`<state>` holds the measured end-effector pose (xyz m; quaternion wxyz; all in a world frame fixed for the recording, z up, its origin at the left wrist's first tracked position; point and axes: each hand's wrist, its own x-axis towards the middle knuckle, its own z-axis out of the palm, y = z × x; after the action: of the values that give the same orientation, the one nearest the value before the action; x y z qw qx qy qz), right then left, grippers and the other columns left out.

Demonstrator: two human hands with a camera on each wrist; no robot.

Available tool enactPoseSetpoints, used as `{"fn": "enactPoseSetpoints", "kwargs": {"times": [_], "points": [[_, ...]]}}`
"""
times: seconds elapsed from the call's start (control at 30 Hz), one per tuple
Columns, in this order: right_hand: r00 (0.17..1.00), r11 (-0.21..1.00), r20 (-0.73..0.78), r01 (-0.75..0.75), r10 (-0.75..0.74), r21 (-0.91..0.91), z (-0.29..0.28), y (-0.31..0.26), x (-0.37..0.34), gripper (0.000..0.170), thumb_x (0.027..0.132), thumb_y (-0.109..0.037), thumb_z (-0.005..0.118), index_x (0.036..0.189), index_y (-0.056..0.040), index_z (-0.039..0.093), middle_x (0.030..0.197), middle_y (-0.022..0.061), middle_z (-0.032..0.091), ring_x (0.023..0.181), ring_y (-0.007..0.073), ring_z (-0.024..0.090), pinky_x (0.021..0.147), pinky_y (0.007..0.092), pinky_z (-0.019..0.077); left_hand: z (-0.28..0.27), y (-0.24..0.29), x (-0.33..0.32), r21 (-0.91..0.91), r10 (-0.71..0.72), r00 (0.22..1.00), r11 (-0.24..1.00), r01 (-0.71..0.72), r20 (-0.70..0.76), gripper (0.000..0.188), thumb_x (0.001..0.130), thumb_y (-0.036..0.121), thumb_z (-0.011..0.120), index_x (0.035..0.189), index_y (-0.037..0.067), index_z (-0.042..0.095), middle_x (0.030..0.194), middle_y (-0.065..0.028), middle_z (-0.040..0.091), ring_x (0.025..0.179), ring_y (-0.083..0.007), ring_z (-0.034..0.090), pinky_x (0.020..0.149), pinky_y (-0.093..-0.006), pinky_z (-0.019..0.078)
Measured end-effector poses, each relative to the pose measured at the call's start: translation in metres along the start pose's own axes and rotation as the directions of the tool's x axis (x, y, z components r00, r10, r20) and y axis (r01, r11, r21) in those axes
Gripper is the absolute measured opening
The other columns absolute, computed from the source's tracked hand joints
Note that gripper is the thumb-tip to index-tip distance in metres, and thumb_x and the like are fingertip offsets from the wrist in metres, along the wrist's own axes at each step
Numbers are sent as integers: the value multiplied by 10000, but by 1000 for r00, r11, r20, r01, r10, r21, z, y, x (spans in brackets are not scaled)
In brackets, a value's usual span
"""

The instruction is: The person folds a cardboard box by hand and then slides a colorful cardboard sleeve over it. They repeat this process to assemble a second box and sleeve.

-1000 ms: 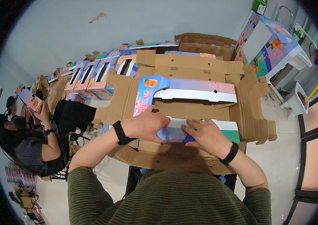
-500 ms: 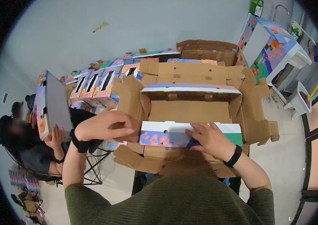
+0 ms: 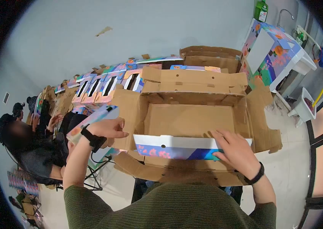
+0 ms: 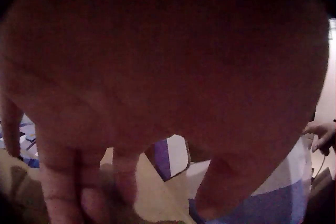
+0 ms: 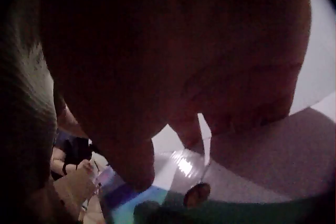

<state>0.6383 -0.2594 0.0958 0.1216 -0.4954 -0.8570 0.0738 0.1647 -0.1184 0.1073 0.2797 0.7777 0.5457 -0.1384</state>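
An open brown cardboard carton (image 3: 192, 118) stands in front of me, its flaps folded outward. Its front panel (image 3: 184, 152) has a white strip on top and a blue print with pink blossoms. My right hand (image 3: 239, 150) grips this panel near its right end, thumb on the printed face and fingers over the top edge. At the carton's left flap (image 3: 123, 108) is my left hand (image 3: 110, 128), fingers loosely bent with nothing between them. The right wrist view shows the panel's white strip and green print (image 5: 262, 208) beside the thumb; the fingertips are hidden behind the edge.
Several printed boxes (image 3: 112, 86) with dark slots line the wall at the left. A seated person (image 3: 28, 149) is close by on that side, near a printed cardboard piece (image 3: 93, 120). Folded brown cardboard (image 3: 211, 57) stands behind the carton, and a printed box (image 3: 272, 49) at the right.
My left hand let go of the printed flap and moved left. The printed back piece no longer covers the opening, so the inside shows. The front panel came towards me under my right hand.
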Motion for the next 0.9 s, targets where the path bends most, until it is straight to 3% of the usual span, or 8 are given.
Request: {"fn": "enactPoseSetpoints", "kwargs": {"times": [0.17,0.27,0.33,0.43,0.47,0.57,0.73,0.9], "points": [[1000,992,3,0,-1,123,-21,-16,-37,492,904,-275,697,1360,-137,575,1082,144,699,946,353,691,805,424,572,25,-28,22,129,-39,997,991,47,-70,606,831,540,720,1109,17,591,968,-182,710,939,-339,699,806,-415,527],[939,932,323,-215,115,293,-29,-24,-61,469,899,-294,712,1332,-139,618,1077,129,718,985,354,677,834,442,554,36,-11,21,275,-116,975,947,166,-189,623,820,553,691,1129,19,608,1079,-214,716,1048,-368,694,855,-429,536],[881,911,468,-242,61,335,-18,-16,-74,466,952,-382,647,1342,-129,619,1123,158,717,1025,366,673,863,447,557,44,-16,23,345,-208,974,911,227,-93,615,847,559,666,1207,62,620,1144,-189,704,1080,-390,668,911,-469,523],[800,899,595,-312,75,307,6,4,-99,516,1005,-498,538,1335,-111,626,1188,187,696,1049,386,668,894,444,548,81,-70,35,417,-75,970,909,-29,231,518,975,509,528,1313,125,610,1328,-126,647,1262,-283,577,1004,-465,474],[850,880,519,-315,94,357,1,10,-104,515,1003,-496,543,1328,-105,630,1192,188,693,1058,384,666,903,440,543,111,-145,61,384,134,964,898,-216,229,562,980,548,512,1303,100,620,1214,-139,695,1110,-299,651,929,-466,512],[908,805,361,-373,214,462,-38,24,-99,480,979,-410,621,1336,-90,614,1230,197,677,1109,365,652,956,426,514,83,-95,37,119,-136,990,984,132,30,766,861,586,680,1360,23,539,1313,-274,605,1189,-401,615,1013,-477,501],[848,893,-349,-446,398,-66,-44,75,-89,522,864,-266,745,1313,-42,601,1283,177,634,1147,358,609,965,434,495,71,-92,32,172,-268,946,939,299,-183,820,805,613,728,1319,-7,570,1267,-278,611,1152,-436,621,991,-480,513],[849,799,-256,-525,463,-293,-17,110,-102,556,804,-250,783,1261,15,612,1267,167,623,1192,333,559,1023,444,434,77,-112,35,162,-61,946,980,118,-317,643,830,554,724,1084,-31,643,1061,-257,673,1059,-428,642,898,-485,537]]}}
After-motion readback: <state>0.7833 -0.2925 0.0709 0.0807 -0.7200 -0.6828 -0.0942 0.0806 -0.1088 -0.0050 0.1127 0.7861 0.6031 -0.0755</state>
